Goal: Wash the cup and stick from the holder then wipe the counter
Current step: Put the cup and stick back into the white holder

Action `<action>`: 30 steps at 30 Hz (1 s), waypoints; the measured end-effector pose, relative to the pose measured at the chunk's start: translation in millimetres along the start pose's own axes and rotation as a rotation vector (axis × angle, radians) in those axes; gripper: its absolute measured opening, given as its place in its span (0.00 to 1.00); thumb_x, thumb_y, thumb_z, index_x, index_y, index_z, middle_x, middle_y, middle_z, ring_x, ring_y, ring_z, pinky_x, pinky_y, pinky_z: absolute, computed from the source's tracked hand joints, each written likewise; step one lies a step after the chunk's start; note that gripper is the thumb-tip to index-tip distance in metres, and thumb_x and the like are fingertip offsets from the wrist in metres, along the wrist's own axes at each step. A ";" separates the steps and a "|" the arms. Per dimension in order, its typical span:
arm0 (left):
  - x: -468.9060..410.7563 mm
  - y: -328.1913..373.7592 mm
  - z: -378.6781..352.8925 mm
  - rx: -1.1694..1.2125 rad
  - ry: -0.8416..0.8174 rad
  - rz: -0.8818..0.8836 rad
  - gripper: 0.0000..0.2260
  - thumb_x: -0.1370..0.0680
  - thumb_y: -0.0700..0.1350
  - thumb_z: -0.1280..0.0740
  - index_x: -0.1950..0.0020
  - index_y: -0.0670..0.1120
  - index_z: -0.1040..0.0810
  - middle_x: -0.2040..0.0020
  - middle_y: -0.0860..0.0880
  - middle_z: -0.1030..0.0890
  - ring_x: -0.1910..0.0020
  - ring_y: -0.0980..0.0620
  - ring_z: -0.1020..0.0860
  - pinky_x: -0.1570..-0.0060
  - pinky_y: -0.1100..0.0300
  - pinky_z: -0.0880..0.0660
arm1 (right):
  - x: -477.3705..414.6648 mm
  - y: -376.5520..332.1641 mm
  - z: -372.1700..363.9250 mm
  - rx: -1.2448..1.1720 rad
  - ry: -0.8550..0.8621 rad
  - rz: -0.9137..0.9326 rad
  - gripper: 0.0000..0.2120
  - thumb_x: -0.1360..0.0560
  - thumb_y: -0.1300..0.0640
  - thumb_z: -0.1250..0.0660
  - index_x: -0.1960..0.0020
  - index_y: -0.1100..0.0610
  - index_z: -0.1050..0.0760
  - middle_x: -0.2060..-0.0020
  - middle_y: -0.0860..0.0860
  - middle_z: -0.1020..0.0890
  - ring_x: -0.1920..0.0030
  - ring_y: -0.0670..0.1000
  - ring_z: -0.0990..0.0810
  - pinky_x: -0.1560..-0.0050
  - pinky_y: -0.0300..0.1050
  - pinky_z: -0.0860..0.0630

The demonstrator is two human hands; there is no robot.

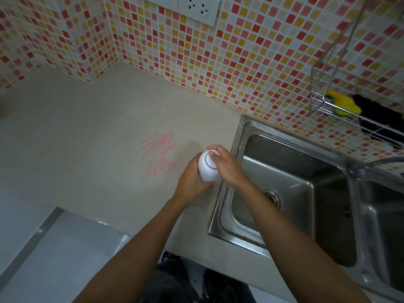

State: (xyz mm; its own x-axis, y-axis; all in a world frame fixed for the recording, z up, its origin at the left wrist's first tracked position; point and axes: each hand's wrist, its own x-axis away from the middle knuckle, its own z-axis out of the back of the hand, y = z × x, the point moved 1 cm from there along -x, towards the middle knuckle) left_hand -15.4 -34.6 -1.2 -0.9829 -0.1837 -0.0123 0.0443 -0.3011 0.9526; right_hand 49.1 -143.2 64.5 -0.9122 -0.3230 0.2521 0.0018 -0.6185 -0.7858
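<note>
A white rounded bottle stands on the beige counter just left of the sink. My left hand is wrapped around its body from the left and below. My right hand rests on its top, fingers curled over the cap. A patch of pink scribbled marks stains the counter right beside the bottle, to its left. No cup or stick shows in this view.
A stainless steel sink with a round drain lies to the right, a second basin beyond it. A wire rack on the tiled wall holds a yellow sponge and a black cloth. Wall sockets sit above.
</note>
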 end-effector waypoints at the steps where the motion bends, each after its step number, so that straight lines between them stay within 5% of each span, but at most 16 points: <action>1: -0.2 -3.6 -1.0 -0.002 -0.007 0.008 0.35 0.35 0.48 0.21 0.32 0.55 0.33 0.39 0.57 0.25 0.43 0.62 0.25 0.48 0.71 0.27 | -0.1 2.5 -3.3 0.006 0.011 0.013 0.13 0.20 0.55 0.42 0.37 0.54 0.26 0.40 0.52 0.23 0.40 0.52 0.26 0.35 0.48 0.32; 7: -3.3 -13.9 -0.6 -0.008 -0.047 0.020 0.36 0.36 0.47 0.20 0.33 0.55 0.34 0.39 0.55 0.24 0.43 0.60 0.24 0.48 0.70 0.28 | -2.5 15.9 -13.7 0.049 0.091 0.121 0.13 0.19 0.58 0.44 0.39 0.58 0.26 0.43 0.54 0.23 0.43 0.51 0.26 0.41 0.38 0.35; 14: -4.2 -16.2 -0.2 -0.019 -0.068 0.040 0.38 0.37 0.46 0.19 0.32 0.53 0.34 0.40 0.57 0.25 0.45 0.66 0.25 0.51 0.77 0.31 | -5.1 25.2 -18.5 0.036 0.123 0.179 0.13 0.18 0.55 0.47 0.41 0.57 0.27 0.45 0.53 0.23 0.45 0.49 0.26 0.41 0.41 0.33; 24: -2.6 -13.1 4.3 -0.039 -0.110 0.041 0.40 0.38 0.46 0.20 0.30 0.49 0.34 0.38 0.54 0.24 0.43 0.57 0.25 0.48 0.76 0.31 | -2.8 26.8 -23.1 0.062 0.177 0.227 0.18 0.19 0.51 0.50 0.41 0.58 0.26 0.45 0.56 0.24 0.45 0.51 0.26 0.42 0.38 0.35; 30: -4.9 -8.0 11.9 -0.105 -0.257 -0.010 0.34 0.32 0.41 0.29 0.28 0.45 0.38 0.31 0.47 0.30 0.32 0.53 0.30 0.32 0.60 0.33 | -4.1 21.7 -17.1 0.033 0.094 0.175 0.17 0.19 0.51 0.42 0.33 0.55 0.31 0.34 0.56 0.30 0.33 0.53 0.31 0.32 0.43 0.38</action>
State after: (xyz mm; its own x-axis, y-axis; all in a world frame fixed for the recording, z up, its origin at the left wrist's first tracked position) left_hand -13.1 -20.2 -5.2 -0.9959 0.0587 0.0686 0.0395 -0.3998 0.9157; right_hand 45.8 -143.1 36.7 -0.9312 -0.3599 0.0584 0.1755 -0.5828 -0.7934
